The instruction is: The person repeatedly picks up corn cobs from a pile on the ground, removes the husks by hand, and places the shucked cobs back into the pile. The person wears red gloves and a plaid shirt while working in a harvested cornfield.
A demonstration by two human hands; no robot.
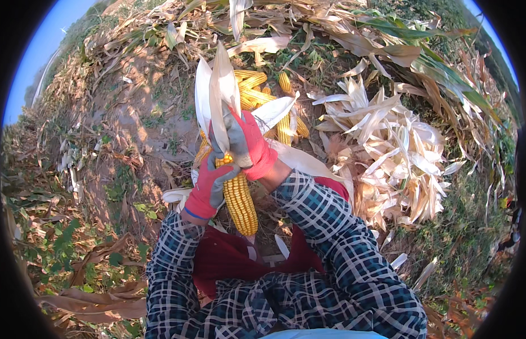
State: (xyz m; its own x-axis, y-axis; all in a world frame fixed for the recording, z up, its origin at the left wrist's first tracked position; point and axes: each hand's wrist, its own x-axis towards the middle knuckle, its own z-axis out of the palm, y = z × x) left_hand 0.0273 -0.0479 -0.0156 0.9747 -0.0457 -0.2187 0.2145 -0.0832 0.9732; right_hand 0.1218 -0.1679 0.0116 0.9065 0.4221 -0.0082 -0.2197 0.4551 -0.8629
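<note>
Both hands wear red and grey work gloves. My left hand (210, 182) grips a yellow ear of corn (239, 199) around its upper part, and the lower end points toward my body. Above it my right hand (248, 142) is closed on the pale dry husk (222, 97), which is folded back from the kernels and sticks up past the fingers. The far end of the ear is hidden by the gloves and husk. Just beyond my hands lies a heap of bare corn ears (254, 91) on the ground.
A large pile of stripped husks (386, 152) lies to the right. Dry corn stalks and leaves (364, 42) stretch across the back. Bare soil (136, 106) with scattered weeds is at the left, and brown dried leaves (97, 305) lie at the lower left.
</note>
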